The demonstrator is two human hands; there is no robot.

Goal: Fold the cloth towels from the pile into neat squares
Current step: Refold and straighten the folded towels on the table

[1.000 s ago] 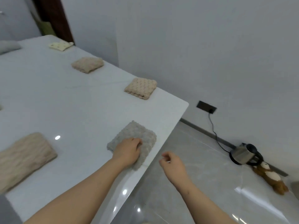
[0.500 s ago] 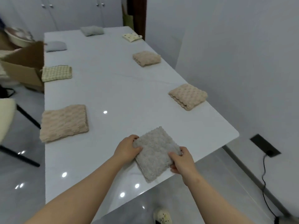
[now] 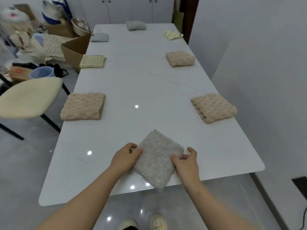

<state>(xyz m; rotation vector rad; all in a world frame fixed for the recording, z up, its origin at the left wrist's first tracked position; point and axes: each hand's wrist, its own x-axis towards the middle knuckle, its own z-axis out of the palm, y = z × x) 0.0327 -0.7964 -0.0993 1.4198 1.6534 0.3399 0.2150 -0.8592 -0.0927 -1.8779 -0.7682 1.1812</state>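
The grey towel [image 3: 157, 158] lies folded into a square on the white tabletop [image 3: 149, 83], turned cornerwise so that its nearest corner pokes just past the near edge. The left hand [image 3: 126, 157] grips the towel's left corner with curled fingers. The right hand [image 3: 186, 163] pinches the right corner between thumb and fingers.

Beyond the grey towel a wide strip of bare top runs down the middle. Left of it and further back, a beige towel [image 3: 83, 106] lies at the left edge, and a checked towel [image 3: 93, 61] lies beyond that. Right of it and further back, a second beige towel [image 3: 213, 107] lies close to the right edge, and a third [image 3: 180, 58] lies further on. A cream chair [image 3: 29, 97] stands off to the left, just beside the tabletop's edge.
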